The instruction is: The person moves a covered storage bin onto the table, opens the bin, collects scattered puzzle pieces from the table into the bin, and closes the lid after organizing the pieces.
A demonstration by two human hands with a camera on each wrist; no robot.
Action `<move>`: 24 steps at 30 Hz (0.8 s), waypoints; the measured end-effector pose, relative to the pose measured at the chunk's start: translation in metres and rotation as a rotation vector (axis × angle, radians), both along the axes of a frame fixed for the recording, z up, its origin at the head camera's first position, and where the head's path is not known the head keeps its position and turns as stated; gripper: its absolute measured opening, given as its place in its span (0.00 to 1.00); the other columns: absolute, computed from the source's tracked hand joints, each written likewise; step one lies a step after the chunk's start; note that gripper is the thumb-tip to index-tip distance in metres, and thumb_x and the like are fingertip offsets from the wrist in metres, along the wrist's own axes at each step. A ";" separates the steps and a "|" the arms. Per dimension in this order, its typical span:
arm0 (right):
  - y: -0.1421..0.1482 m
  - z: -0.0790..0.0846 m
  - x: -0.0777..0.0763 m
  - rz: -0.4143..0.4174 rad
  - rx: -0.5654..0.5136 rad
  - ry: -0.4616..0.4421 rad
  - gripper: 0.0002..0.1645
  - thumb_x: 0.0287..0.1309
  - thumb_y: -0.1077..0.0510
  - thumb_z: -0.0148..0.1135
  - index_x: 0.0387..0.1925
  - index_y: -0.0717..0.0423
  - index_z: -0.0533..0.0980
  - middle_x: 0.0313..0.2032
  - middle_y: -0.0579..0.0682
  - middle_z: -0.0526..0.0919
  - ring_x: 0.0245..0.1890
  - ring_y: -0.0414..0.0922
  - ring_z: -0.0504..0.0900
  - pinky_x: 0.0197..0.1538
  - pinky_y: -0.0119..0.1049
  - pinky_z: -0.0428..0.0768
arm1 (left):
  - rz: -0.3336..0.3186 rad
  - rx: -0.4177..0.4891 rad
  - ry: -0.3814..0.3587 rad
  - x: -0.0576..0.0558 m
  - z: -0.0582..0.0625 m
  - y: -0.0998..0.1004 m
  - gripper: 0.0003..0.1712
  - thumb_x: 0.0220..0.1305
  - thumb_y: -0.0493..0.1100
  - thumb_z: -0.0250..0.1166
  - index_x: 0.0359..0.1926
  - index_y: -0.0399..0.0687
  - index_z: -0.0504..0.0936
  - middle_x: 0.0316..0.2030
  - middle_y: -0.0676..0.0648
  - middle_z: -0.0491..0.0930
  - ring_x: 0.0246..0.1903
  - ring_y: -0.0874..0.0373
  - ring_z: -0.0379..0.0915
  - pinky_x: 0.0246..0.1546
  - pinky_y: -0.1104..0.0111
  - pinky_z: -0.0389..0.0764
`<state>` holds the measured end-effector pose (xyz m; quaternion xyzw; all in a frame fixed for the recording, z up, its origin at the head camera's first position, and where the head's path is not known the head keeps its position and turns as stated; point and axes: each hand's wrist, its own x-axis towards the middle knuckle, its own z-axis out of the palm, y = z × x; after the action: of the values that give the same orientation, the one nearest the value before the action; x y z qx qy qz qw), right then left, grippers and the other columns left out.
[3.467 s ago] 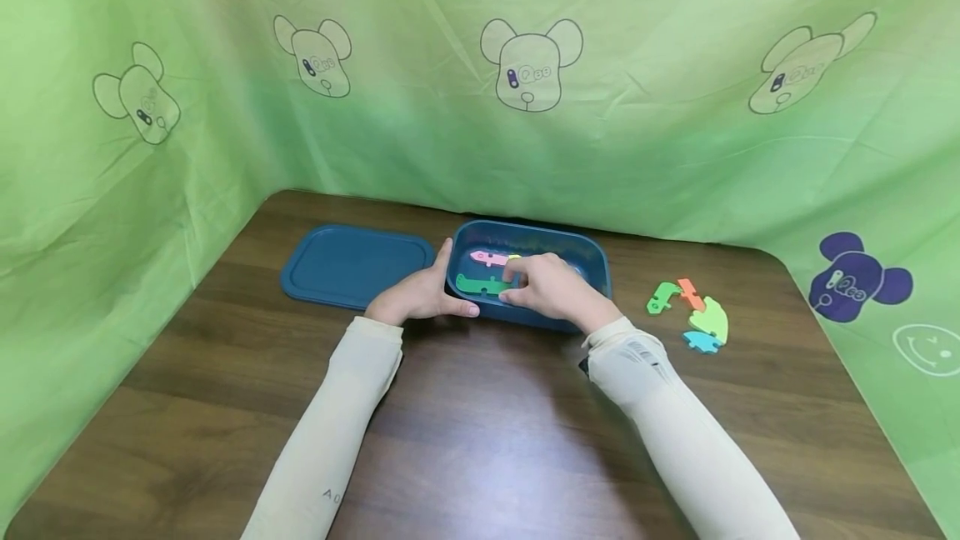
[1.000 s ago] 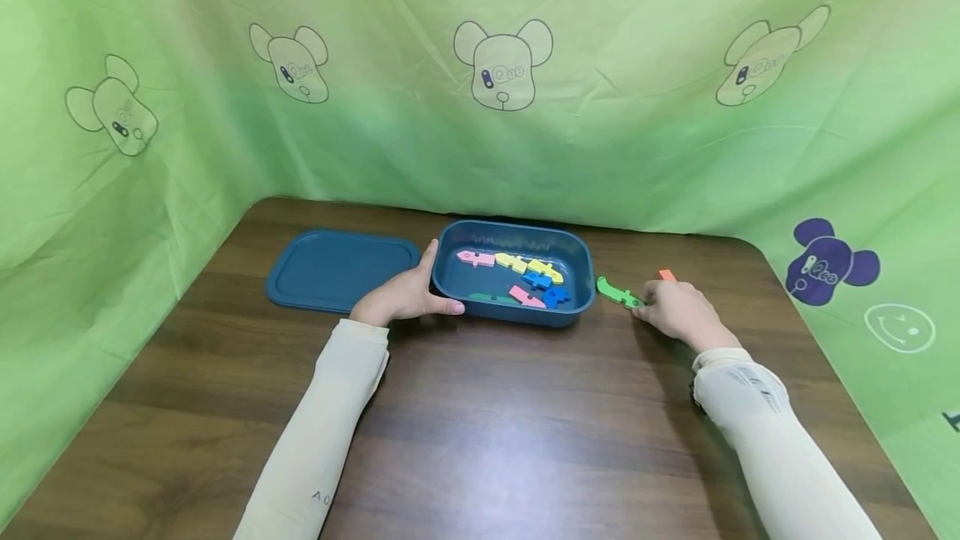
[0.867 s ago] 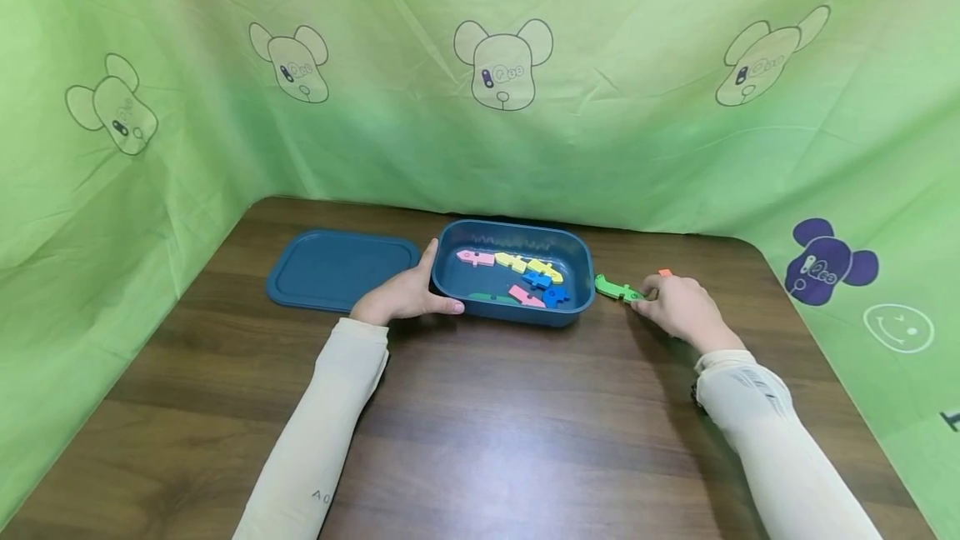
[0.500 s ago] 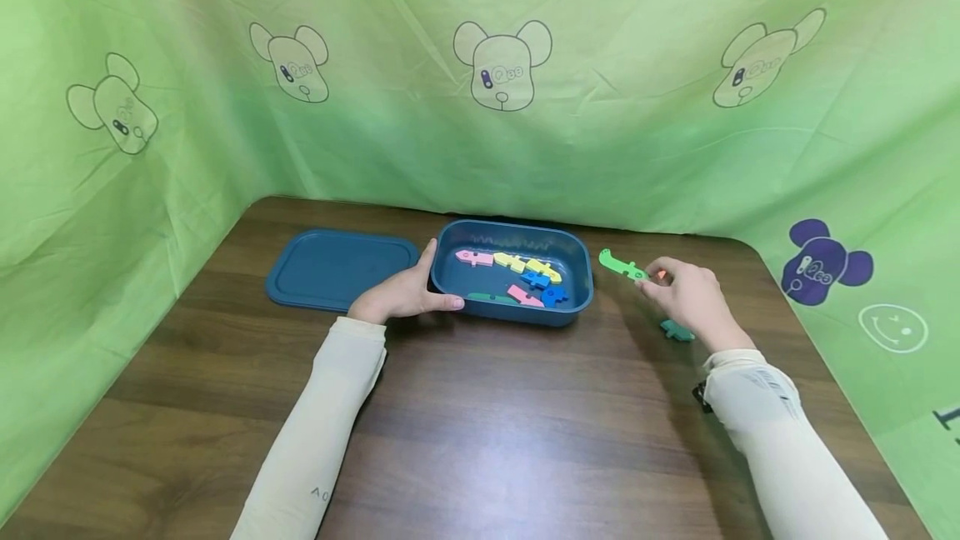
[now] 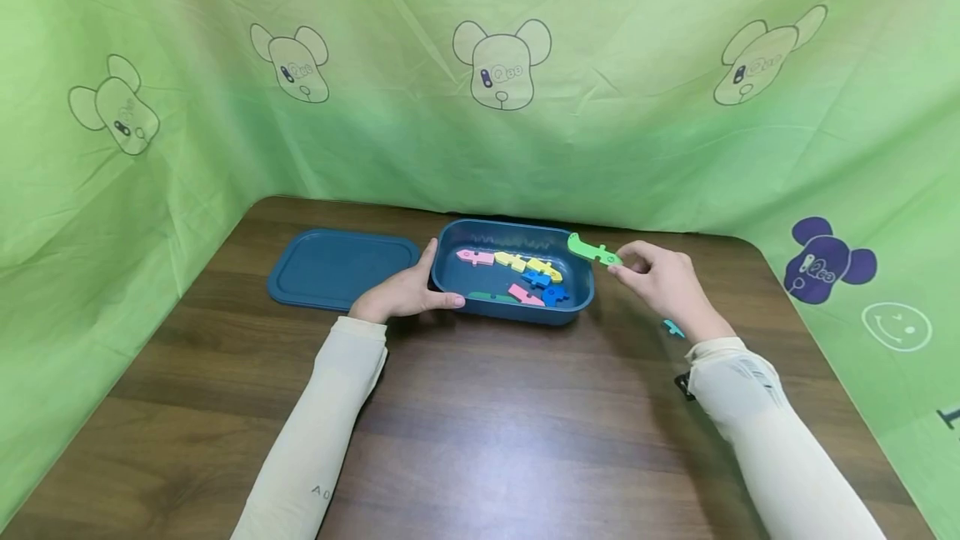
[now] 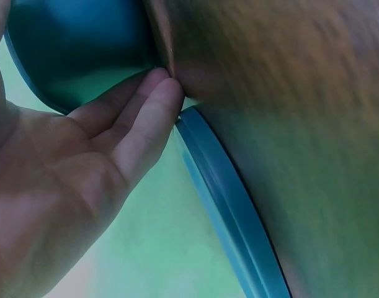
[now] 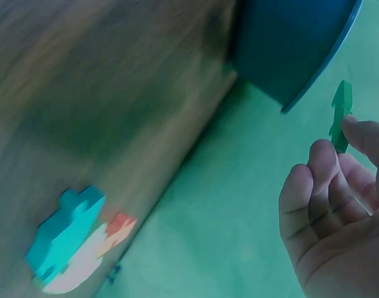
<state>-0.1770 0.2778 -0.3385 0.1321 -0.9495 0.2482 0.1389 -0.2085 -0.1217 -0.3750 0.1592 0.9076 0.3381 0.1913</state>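
Note:
My left hand (image 5: 405, 290) rests against the left end of a dark blue rectangular box (image 5: 517, 313), its thumb along the front wall. Its extended fingers touch the outside of that box in the left wrist view. Between thumb and fingertips, my right hand (image 5: 663, 277) pinches one end of a flat light green toy piece (image 5: 594, 251) with small tabs. The piece's free end is over the box's right rim. Inside lie pink pieces (image 5: 476, 257), yellow pieces (image 5: 544, 270), blue pieces (image 5: 555, 297) and a dark green piece, partly hidden by the front wall.
A dark blue lid (image 5: 341, 267) lies flat left of the box. Right of the box, a turquoise piece (image 7: 66, 226), a pale piece (image 7: 80, 267) and an orange piece (image 7: 116, 233) lie on the wooden table (image 5: 465, 423). A green printed curtain (image 5: 420, 132) hangs behind.
My right hand has left the box, picked up the light green piece from the table's right and carried it left to the box's rim. My left hand stays at the box.

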 end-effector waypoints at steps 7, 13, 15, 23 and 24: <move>-0.024 0.002 -0.009 0.057 -0.007 -0.020 0.11 0.65 0.53 0.69 0.43 0.54 0.82 0.26 0.47 0.81 0.27 0.45 0.76 0.33 0.42 0.72 | 0.009 0.000 -0.007 0.000 0.000 -0.001 0.73 0.57 0.70 0.69 0.80 0.46 0.28 0.77 0.37 0.50 0.73 0.42 0.54 0.67 0.51 0.63; -0.047 0.005 -0.017 0.100 0.005 -0.047 0.13 0.65 0.54 0.69 0.46 0.57 0.82 0.26 0.49 0.79 0.27 0.47 0.74 0.31 0.42 0.71 | 0.012 0.014 -0.004 -0.001 0.000 -0.001 0.73 0.57 0.69 0.70 0.80 0.46 0.28 0.77 0.36 0.51 0.71 0.42 0.58 0.65 0.51 0.65; -0.054 0.006 -0.018 0.117 0.006 -0.063 0.13 0.65 0.54 0.68 0.46 0.57 0.82 0.25 0.49 0.78 0.26 0.47 0.73 0.30 0.42 0.71 | 0.012 0.011 -0.002 -0.002 0.000 -0.001 0.73 0.57 0.70 0.70 0.80 0.46 0.27 0.77 0.36 0.51 0.71 0.42 0.58 0.65 0.51 0.65; -0.083 0.006 -0.025 0.141 0.025 -0.115 0.12 0.66 0.53 0.68 0.47 0.54 0.82 0.25 0.48 0.78 0.25 0.47 0.73 0.28 0.42 0.71 | 0.019 0.015 -0.007 -0.001 0.000 -0.001 0.74 0.57 0.70 0.70 0.80 0.52 0.24 0.75 0.35 0.55 0.67 0.41 0.64 0.62 0.51 0.69; -0.087 0.005 -0.025 0.146 0.027 -0.120 0.12 0.66 0.53 0.68 0.47 0.54 0.82 0.25 0.48 0.78 0.25 0.47 0.73 0.28 0.41 0.71 | 0.019 0.015 -0.006 -0.001 0.000 -0.001 0.74 0.57 0.70 0.70 0.80 0.52 0.24 0.75 0.34 0.56 0.66 0.41 0.65 0.62 0.51 0.69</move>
<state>-0.2025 0.1906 -0.3333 0.1876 -0.9472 0.2525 0.0616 -0.2098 -0.1226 -0.3753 0.1509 0.9059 0.3473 0.1896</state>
